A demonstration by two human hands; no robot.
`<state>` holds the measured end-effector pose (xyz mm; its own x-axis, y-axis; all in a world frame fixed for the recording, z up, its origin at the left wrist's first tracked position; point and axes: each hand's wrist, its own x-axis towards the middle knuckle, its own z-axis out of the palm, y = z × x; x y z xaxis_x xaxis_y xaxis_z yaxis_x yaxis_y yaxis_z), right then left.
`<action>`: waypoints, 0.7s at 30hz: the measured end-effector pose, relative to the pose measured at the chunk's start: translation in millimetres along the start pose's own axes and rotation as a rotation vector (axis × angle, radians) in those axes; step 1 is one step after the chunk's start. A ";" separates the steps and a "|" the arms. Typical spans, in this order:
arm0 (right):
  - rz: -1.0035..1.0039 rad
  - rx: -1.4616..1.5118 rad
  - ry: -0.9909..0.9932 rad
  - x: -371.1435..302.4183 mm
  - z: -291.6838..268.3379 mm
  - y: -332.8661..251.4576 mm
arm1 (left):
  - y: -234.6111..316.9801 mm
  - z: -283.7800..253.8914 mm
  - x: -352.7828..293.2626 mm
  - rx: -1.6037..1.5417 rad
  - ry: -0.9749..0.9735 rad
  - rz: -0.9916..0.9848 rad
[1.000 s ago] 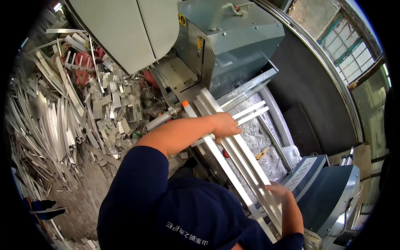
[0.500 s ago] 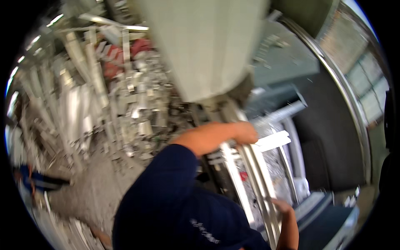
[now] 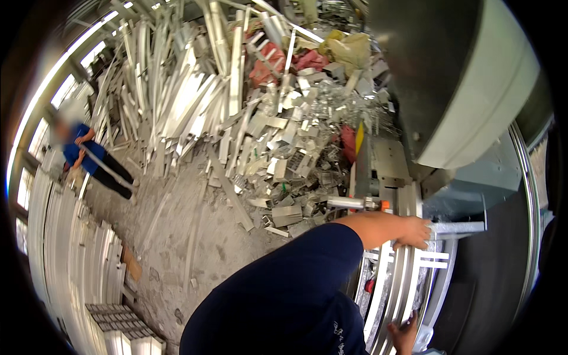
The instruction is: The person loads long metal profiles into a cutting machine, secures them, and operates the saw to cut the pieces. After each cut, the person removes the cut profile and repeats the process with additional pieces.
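Note:
Long silvery aluminium profiles (image 3: 404,275) lie side by side on the machine bed at the right, running toward the lower edge. My left hand (image 3: 414,232) reaches across from the dark sleeve, its fingers curled over the profiles close below the machine's pale hood. Nearer the lower edge, my right hand (image 3: 405,334) grips the side of the profiles, thumb on top and fingers along the right side. A metal cylinder with an orange tip (image 3: 355,203) sits just beyond my left forearm. Short white bars (image 3: 433,260) stick out to the right of the profiles.
The machine's large pale hood (image 3: 488,94) hangs at the upper right. A heap of metal offcuts (image 3: 290,160) and long scrap strips (image 3: 183,89) covers the floor beyond. Stacked profiles (image 3: 65,248) stand at left. A person in blue (image 3: 89,151) holds a long bar there.
My view has swung left, so machine and hands appear farther right and the scrap heap and the other person show more fully. Both hands stay on the profiles.

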<state>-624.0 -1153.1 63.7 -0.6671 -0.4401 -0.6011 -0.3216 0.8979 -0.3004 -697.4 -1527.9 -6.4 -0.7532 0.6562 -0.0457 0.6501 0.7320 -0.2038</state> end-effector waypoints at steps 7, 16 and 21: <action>-0.123 -0.232 0.415 -11.1 38.7 -25.9 | 54.9 51.9 34.9 0.299 0.154 -0.501; 0.093 -0.026 0.438 -13.3 55.8 -3.2 | 82.5 -6.6 -76.9 -0.848 0.886 -0.704; -0.013 -0.124 0.519 2.1 50.4 -17.6 | 23.5 -26.9 -178.2 -0.618 0.801 -1.192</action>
<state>-585.9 -1170.2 30.4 -0.8971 -0.4182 -0.1428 -0.3884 0.9003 -0.1968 -545.2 -1622.6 23.3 -0.7270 -0.5598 0.3976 -0.1704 0.7080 0.6853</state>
